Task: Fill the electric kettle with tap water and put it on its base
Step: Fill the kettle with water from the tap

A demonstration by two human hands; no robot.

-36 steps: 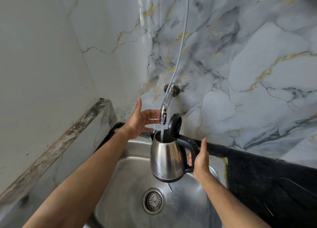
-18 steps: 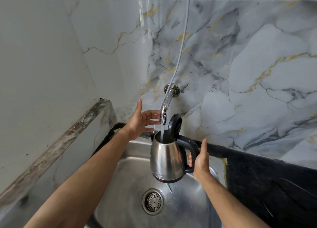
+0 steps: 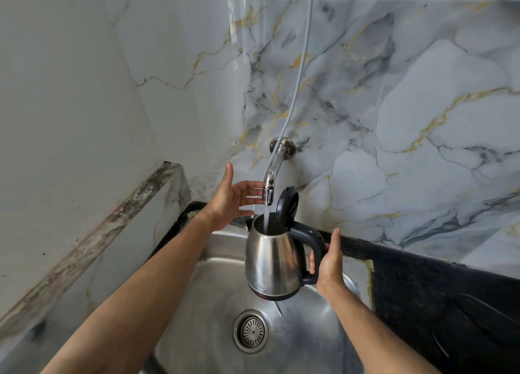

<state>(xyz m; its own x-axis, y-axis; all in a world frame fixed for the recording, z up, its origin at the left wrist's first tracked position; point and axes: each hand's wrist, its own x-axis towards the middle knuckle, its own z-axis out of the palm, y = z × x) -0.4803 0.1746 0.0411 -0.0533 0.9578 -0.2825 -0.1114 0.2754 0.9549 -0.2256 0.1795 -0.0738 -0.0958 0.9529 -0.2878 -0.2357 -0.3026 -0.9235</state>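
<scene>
presently, one brushed stainless-steel electric kettle with black handle (image 3: 271, 257), held upright in the air above the sink, directly under the tap. one black hinged lid (image 3: 287, 205), raised. one small oval badge low on the body; its writing is too small to read. one right hand (image 3: 329, 264), fingers closed round the handle. one left hand (image 3: 232, 202), fingers spread apart, gripping nothing, just beside the spout. one chrome wall-mounted tap (image 3: 271, 176), a stream of water running into the kettle. one stainless-steel sink (image 3: 202, 303) with one round drain strainer (image 3: 251, 331). one black countertop (image 3: 450, 303). one grey hose (image 3: 298, 72) against marble wall tiles.
</scene>
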